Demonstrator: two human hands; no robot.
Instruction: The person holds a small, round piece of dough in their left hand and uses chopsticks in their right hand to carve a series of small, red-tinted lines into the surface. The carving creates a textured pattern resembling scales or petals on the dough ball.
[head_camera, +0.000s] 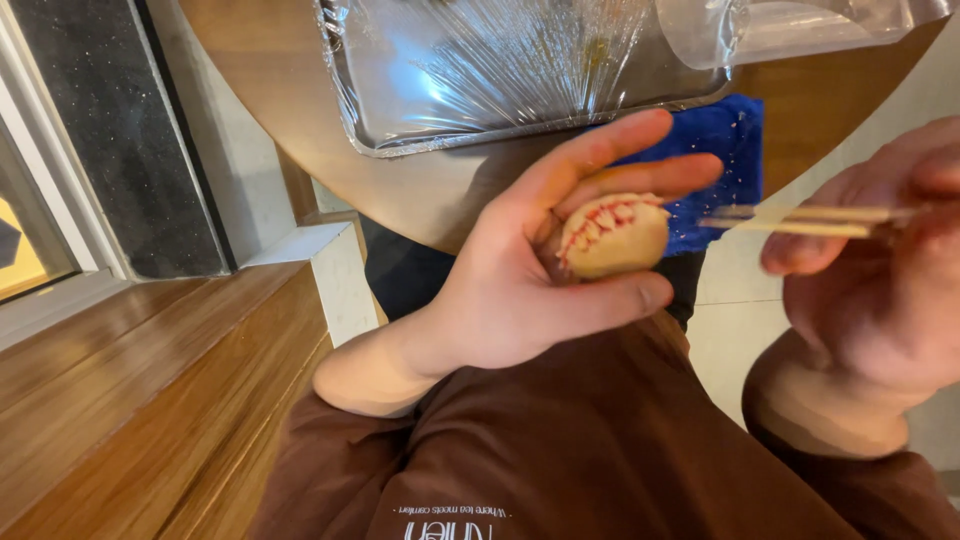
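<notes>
The right hand (880, 290) runs off the frame's right edge, hiding how its fingers (800, 252) grip the blurred chopsticks (800, 220). The left hand (540, 270) covers the underside of the dough ball (612, 237). A film-wrapped metal tray (520, 70) is cut off at the top, a blue cloth (725, 150) lies partly beneath it, and the tabletop (430, 190) continues out of view.

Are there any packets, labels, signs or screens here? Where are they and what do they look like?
Printed lettering: small white writing on the brown garment, bottom middle, seen upside down.
Clear plastic wrap: shiny, crinkled, stretched over a metal tray on the round wooden table, top middle.
Blue bag or cloth: bright blue, by the table edge behind the left hand; which it is, unclear.
No signs or screens.
</notes>
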